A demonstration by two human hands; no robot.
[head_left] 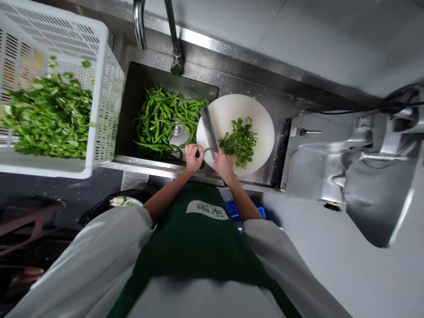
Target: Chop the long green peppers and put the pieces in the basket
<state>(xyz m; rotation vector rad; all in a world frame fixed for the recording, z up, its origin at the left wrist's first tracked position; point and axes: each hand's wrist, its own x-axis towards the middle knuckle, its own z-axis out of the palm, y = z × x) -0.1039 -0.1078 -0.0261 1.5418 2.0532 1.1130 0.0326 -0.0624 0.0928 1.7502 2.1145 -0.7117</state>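
Observation:
My right hand is closed round the handle of a cleaver, whose broad blade lies across the left part of a round white cutting board. Just left of the blade, my left hand is pinched on a green chili pepper, mostly hidden by the fingers. A heap of cut green chili pieces covers the right middle of the board. Whole green chilies lie in the sink, beside the board and around the drain.
A white plastic crate with many cut green peppers stands at left. Above the sink is a faucet. A metal machine stands right of the board. Below the counter edge sits a black-lined bin holding scraps.

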